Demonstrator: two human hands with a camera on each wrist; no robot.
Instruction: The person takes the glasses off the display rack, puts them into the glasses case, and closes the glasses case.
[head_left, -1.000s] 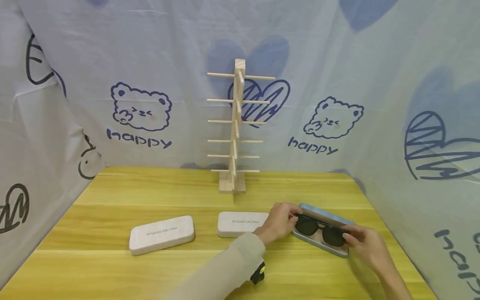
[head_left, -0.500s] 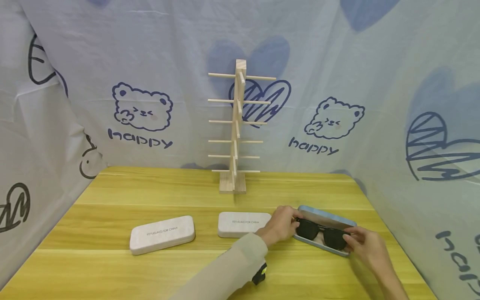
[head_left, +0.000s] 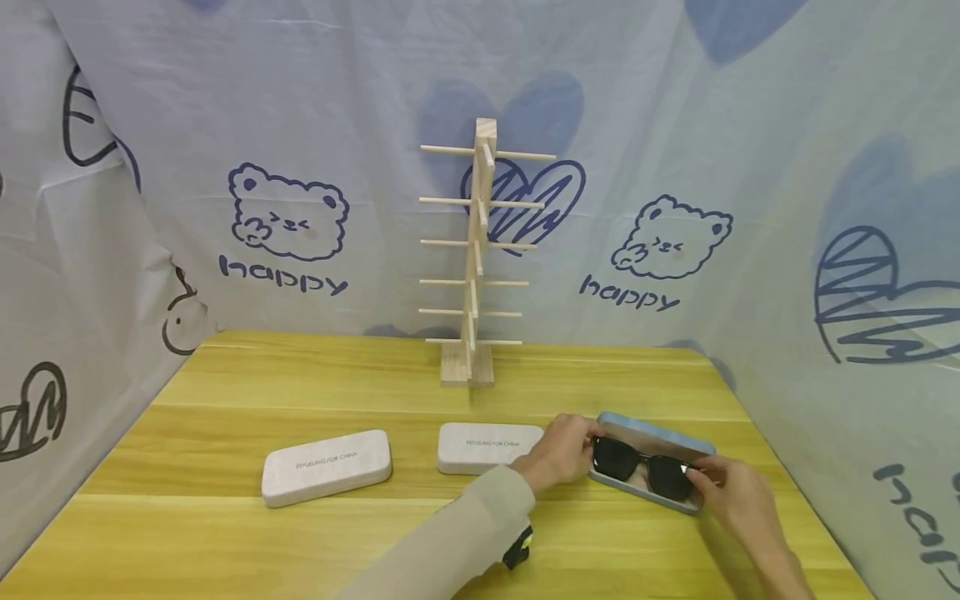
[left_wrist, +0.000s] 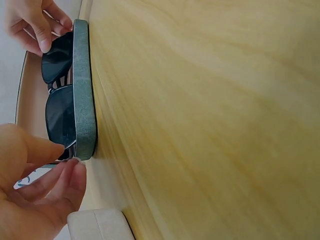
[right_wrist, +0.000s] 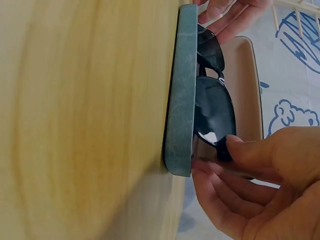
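Observation:
A pair of dark sunglasses sits at the mouth of an open blue-grey glasses case on the table's right side. At the left end of the frame, my left hand pinches the corner, its fingertips against the case end. My right hand holds the other end, with the thumb on the outer corner of the lens in the right wrist view. Both lenses face me, and the case's pale lining shows behind them. The folded temples are mostly hidden behind the case's front wall.
Two closed white glasses cases stand on the yellow wood table: a left case and a middle case, partly behind my left hand. Farther back rises a wooden rack with several pegs. A printed curtain surrounds the table.
The sunglasses have shifted slightly downward in the head view, and their lenses have tipped a little. Both hands keep their hold at the ends, moving only slightly.

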